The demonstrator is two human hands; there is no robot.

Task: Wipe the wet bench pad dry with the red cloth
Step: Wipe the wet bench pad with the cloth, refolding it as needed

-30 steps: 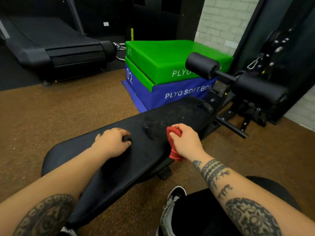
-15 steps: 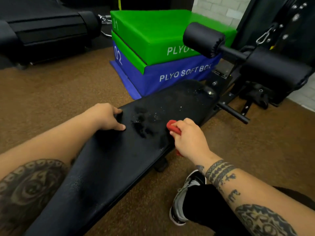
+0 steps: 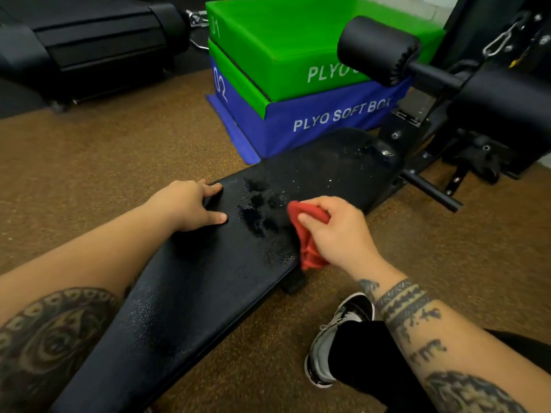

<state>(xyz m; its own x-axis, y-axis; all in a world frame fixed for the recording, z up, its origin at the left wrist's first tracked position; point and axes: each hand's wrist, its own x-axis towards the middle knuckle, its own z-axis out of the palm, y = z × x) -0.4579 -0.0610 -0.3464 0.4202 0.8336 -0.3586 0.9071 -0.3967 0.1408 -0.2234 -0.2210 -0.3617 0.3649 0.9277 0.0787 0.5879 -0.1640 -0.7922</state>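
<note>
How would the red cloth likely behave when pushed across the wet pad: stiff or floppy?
Probably floppy: the red cloth bunches in the right hand and droops over the bench pad edge. It looks light, and likely drags rather than slides on the textured, wet surface.

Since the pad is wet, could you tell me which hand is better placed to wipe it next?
The right hand: it grips the red cloth beside the wet patch; the left hand rests empty on the bench pad.
</note>
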